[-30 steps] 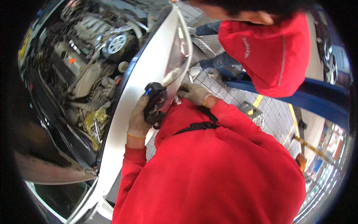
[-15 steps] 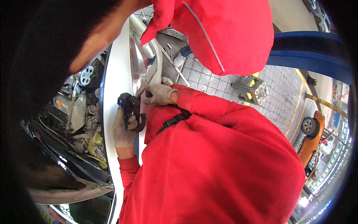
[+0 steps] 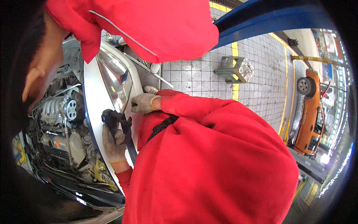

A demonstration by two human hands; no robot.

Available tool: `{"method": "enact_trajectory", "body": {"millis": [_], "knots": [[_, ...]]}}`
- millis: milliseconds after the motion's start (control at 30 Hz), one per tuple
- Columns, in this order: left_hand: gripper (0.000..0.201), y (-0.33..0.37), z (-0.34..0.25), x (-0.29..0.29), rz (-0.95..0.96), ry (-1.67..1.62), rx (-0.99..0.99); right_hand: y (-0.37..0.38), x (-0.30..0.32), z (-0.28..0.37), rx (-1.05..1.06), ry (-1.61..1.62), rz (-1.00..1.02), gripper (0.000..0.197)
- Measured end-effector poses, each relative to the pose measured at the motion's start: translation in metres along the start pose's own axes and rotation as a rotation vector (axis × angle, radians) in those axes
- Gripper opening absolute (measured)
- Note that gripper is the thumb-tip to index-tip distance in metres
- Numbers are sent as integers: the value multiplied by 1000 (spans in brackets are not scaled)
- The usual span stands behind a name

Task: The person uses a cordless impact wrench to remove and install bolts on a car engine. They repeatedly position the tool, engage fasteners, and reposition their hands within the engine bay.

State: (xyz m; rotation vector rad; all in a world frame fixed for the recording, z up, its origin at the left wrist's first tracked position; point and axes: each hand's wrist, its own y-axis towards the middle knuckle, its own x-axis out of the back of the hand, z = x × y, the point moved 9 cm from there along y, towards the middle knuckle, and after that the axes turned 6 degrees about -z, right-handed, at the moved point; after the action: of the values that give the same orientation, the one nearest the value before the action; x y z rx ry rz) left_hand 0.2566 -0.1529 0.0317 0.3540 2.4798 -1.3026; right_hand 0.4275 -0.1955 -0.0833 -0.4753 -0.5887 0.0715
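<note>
my left hand [image 3: 115, 143], gloved, is curled tight around a black part [image 3: 112, 120] at the white front edge of the car [image 3: 93, 112], just below the headlight [image 3: 116, 82]. my right hand [image 3: 143, 103], also gloved, presses against the headlight's lower corner, fingers bent; i cannot tell whether it grips anything. my red jacket [image 3: 209, 164] hides both forearms, and another person [image 3: 149, 22] in red covers the top.

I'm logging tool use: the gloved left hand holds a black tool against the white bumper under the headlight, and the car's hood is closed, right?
Not quite: the head view shows the hood open, engine exposed. The rest holds: left hand, black tool, white bumper, headlight.
</note>
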Motion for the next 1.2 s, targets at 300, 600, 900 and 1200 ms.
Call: {"method": "enact_trajectory", "body": {"millis": [300, 600, 900, 1200], "knots": [[34, 21, -20, -7, 123, -1, 18, -21, 18, -17, -127, -78, -79, 47], [39, 18, -19, 17, 79, -59, -25, -10, 19, 2, -54, 7, -109, 46], [40, 10, -32, 17, 15, -93, -85, 23, 23, 30, 92, -93, 12, 46], [39, 13, -55, -3, 41, -332, -218, 74, 40, 18, 84, 91, 275, 44]]}}
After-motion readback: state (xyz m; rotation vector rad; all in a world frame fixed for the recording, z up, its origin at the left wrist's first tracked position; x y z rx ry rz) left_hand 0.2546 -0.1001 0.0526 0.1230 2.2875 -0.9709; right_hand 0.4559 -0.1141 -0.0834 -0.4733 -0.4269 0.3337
